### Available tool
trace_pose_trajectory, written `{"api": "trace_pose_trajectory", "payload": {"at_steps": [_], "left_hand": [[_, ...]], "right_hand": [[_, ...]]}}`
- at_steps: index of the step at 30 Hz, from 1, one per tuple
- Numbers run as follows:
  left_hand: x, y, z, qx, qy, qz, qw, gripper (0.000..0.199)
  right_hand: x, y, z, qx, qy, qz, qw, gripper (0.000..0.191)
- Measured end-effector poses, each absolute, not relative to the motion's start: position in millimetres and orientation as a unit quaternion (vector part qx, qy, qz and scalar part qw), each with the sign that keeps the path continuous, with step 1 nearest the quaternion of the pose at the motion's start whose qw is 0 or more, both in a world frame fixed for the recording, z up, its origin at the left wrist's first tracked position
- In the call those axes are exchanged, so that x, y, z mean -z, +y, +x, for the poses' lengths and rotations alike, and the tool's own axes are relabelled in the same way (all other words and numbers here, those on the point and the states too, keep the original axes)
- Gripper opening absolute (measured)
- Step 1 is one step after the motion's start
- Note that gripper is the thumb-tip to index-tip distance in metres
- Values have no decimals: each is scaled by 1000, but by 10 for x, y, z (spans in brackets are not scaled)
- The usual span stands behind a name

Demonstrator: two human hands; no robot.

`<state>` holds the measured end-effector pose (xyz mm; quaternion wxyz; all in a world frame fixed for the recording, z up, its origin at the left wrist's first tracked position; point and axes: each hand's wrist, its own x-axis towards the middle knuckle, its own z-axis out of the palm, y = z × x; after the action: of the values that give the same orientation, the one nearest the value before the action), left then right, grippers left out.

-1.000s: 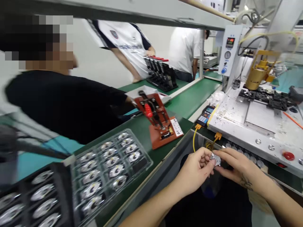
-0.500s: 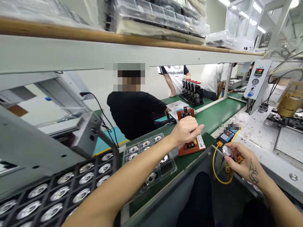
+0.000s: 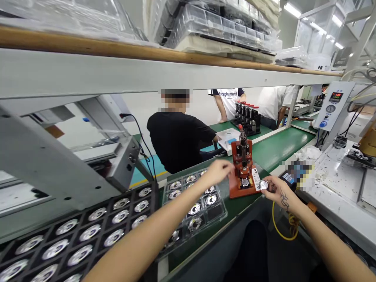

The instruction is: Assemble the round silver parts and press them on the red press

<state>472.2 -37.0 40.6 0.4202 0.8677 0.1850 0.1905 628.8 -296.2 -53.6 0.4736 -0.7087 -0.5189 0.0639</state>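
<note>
My right hand [image 3: 276,191] pinches a round silver disc, like a watch case or movement [image 3: 263,185], just right of the red toggle clamp press [image 3: 241,150]. The press stands on the green bench with its lever upright and red tip on top. In its lower seat sits another round metal part [image 3: 245,182]. My left hand [image 3: 219,172] is left of the press, apart from its lever, fingers loosely bent with nothing visible in them. Below the left forearm lies a clear compartment tray [image 3: 221,213] of round metal parts.
A black tray [image 3: 113,221] with rows of silver round parts fills the lower left. A keypad device [image 3: 289,177] and a white machine table [image 3: 331,172] stand at right. A yellow cable [image 3: 276,227] hangs below. A co-worker in black [image 3: 179,141] sits across; a shelf beam [image 3: 147,74] crosses above.
My left hand has come off the top of the press and moved down and left; the lever now shows upright. My right hand has brought the silver disc left, close to the press.
</note>
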Motion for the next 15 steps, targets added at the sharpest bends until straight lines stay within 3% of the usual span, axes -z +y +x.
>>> {"api": "trace_pose_trajectory", "payload": {"at_steps": [5,9,15], "left_hand": [[260,-714,4820,-104,173,895,399,8],[394,-746,5054,-112,159,905,379,23],[348,-616,4835,-117,170,900,385,19]], "right_hand": [[622,-2580,6437,-69,-548,-708,439,26],[697,-2450,6550,-82,-554,-717,416,23],[774,-2270,6593,-111,-563,-719,391,22]]}}
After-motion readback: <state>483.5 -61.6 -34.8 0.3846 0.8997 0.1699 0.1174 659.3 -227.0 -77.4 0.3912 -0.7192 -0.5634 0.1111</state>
